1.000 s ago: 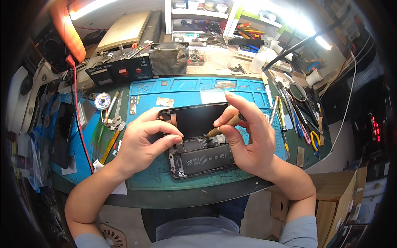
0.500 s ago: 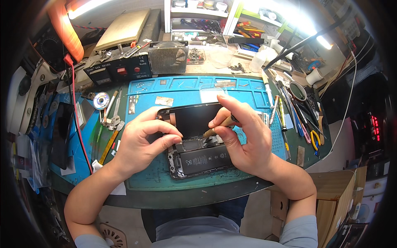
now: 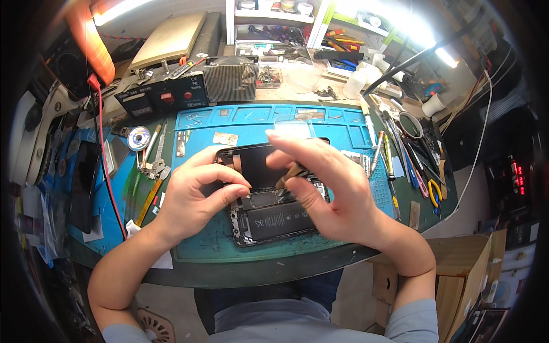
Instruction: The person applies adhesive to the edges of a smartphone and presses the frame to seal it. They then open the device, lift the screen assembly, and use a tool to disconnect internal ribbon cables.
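Note:
An opened phone lies on the blue mat before me, its black body [image 3: 274,224] nearest, with a dark battery in it. The phone's screen [image 3: 254,166] is tilted up along the far side. My left hand [image 3: 194,191] closes at the screen's left side, thumb and a fingertip pinched near its lower edge. Over the right part of the phone, my right hand [image 3: 337,197] pinches a tan-handled tool [image 3: 291,174] between thumb and fingers, with its forefinger stretched out. The tool points down at the phone's inside; its tip is too small to make out, and the hand covers the phone's right end.
A blue work mat [image 3: 206,240] with small compartments lies beneath. To the left are a solder spool [image 3: 138,139], calipers and a black box [image 3: 163,96] with red switches. Pliers [image 3: 436,194], screwdrivers and a magnifier [image 3: 410,126] lie at right. A small clear box [image 3: 290,126] stands behind the screen.
My right hand has shifted slightly left, its forefinger reaching farther left over the screen. The tool has moved a little with it. My left hand stays at the screen.

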Action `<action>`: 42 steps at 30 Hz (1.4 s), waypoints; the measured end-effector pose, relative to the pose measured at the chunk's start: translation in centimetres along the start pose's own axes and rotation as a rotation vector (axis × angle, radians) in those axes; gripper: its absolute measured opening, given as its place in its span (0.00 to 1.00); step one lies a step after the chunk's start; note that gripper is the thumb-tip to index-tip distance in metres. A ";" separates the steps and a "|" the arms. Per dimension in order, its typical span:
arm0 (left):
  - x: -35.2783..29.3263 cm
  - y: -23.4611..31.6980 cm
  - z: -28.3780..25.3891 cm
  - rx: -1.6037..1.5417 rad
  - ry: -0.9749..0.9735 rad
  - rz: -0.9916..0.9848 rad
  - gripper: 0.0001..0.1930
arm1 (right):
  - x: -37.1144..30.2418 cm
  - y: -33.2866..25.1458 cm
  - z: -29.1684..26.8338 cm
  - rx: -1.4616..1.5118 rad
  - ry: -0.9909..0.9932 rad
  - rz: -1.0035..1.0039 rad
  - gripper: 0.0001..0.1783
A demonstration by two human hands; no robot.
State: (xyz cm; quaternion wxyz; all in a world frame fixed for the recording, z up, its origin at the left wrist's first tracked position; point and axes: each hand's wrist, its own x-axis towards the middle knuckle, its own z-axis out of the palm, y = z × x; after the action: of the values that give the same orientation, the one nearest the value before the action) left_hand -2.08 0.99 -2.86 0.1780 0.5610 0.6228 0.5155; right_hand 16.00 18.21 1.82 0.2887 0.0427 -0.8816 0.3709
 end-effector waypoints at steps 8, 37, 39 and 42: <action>-0.1 -0.1 -0.1 -0.002 0.000 -0.009 0.04 | -0.3 0.3 0.1 0.089 -0.009 0.038 0.29; -0.2 0.1 -0.1 0.022 -0.003 -0.003 0.05 | -0.7 1.2 0.7 0.093 0.189 -0.211 0.32; 0.0 0.1 0.0 0.019 0.012 0.019 0.05 | -1.1 1.3 0.8 0.120 0.202 -0.201 0.31; 0.0 0.1 0.1 0.009 0.012 0.008 0.05 | -1.1 1.4 0.9 0.099 0.198 -0.220 0.30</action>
State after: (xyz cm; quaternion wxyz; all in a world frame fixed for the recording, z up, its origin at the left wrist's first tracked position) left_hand -1.91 1.02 -2.83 0.1698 0.5611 0.6238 0.5169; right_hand 16.09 18.46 -0.21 0.4105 0.1164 -0.8196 0.3825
